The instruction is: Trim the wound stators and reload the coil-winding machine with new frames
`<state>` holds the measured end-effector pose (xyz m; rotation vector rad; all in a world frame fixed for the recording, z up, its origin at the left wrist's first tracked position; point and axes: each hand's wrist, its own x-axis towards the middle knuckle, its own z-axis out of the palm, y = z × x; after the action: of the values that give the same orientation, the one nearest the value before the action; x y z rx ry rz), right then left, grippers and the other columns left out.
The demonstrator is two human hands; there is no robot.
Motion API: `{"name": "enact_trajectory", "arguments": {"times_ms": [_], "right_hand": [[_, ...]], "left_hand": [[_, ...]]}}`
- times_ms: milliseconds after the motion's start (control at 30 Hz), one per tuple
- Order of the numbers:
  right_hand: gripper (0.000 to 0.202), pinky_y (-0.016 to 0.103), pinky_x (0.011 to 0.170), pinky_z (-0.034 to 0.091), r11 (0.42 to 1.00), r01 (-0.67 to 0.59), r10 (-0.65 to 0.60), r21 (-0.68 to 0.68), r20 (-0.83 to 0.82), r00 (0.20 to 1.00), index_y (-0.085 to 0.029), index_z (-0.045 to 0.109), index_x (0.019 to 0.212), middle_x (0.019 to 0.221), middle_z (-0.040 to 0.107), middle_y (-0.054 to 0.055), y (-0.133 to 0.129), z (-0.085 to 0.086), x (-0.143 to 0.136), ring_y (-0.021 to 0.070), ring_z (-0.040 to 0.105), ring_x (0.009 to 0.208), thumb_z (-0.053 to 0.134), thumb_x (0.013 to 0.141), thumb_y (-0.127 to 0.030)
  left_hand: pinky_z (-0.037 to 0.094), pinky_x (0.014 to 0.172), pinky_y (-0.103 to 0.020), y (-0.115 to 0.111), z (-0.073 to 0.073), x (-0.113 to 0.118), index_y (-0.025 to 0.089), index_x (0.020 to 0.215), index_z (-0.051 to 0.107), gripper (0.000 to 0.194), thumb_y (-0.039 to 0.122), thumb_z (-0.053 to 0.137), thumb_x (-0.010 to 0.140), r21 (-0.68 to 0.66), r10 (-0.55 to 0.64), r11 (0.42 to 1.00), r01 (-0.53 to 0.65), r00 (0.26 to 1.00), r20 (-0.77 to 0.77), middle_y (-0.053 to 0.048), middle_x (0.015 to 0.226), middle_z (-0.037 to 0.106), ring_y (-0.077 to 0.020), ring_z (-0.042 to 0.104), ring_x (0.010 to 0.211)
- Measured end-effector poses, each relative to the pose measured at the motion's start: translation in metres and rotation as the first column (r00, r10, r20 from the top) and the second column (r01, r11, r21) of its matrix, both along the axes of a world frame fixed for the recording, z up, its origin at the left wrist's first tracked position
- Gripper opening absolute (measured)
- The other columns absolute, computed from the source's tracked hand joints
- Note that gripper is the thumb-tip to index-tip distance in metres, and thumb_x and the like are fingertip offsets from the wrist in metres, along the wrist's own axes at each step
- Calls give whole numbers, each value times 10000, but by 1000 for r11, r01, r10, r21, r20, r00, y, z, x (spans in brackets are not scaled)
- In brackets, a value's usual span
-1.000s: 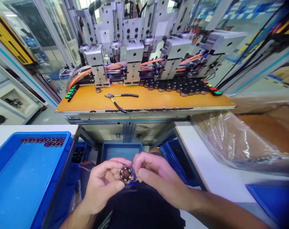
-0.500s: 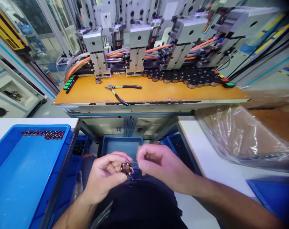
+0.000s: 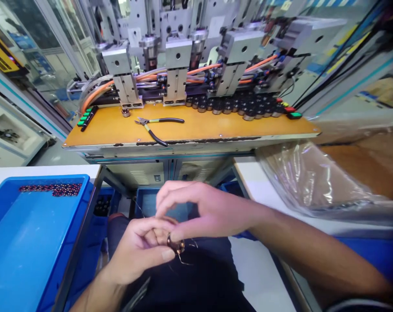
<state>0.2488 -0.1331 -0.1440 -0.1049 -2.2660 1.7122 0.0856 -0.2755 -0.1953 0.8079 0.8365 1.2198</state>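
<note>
A small round copper-wound part (image 3: pixel 176 245), with thin loose wires sticking out at its lower right, is held by my left hand (image 3: pixel 144 247) between thumb and fingers, above my lap. Over it reaches my right hand (image 3: pixel 196 210), its thumb at the top of the part and its fingers curled past my left fingertips. A thin wire rises at the left of the right fingertips. Whether those fingers grip a wire is too blurred to tell.
Pliers (image 3: pixel 159 125), a single round part (image 3: pixel 125 112) and many dark cylinders (image 3: pixel 248 113) lie on the orange bench (image 3: pixel 199 132) below the machine. A blue tray (image 3: pixel 30 234) stands left, plastic-wrapped goods (image 3: pixel 300 173) right. Another blue bin (image 3: pixel 147 201) is beyond my hands.
My right hand has moved left, from beside the part to over it. The part has tilted and sits slightly lower in my left hand. The whole view has shifted a little.
</note>
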Motion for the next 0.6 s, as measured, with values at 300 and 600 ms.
{"name": "enact_trajectory", "arguments": {"times_ms": [300, 600], "right_hand": [[162, 223, 741, 428, 991, 124, -119, -53, 88, 989, -145, 601, 714, 816, 580, -6, -14, -6, -9, 100, 548, 773, 635, 872, -138], [153, 214, 564, 380, 912, 298, -173, -281, 395, 902, -161, 604, 704, 654, 567, -24, -27, 10, 4, 98, 490, 616, 652, 812, -258]], "left_hand": [[536, 702, -211, -10, -4, -3, 238, 1008, 766, 320, 148, 820, 706, -20, 75, 997, -76, 997, -9, -35, 921, 729, -118, 682, 755], [546, 723, -219, -5, -5, -4, 232, 982, 779, 285, 128, 804, 717, 127, 144, 983, -136, 988, -55, -70, 1036, 689, -129, 671, 797]]}}
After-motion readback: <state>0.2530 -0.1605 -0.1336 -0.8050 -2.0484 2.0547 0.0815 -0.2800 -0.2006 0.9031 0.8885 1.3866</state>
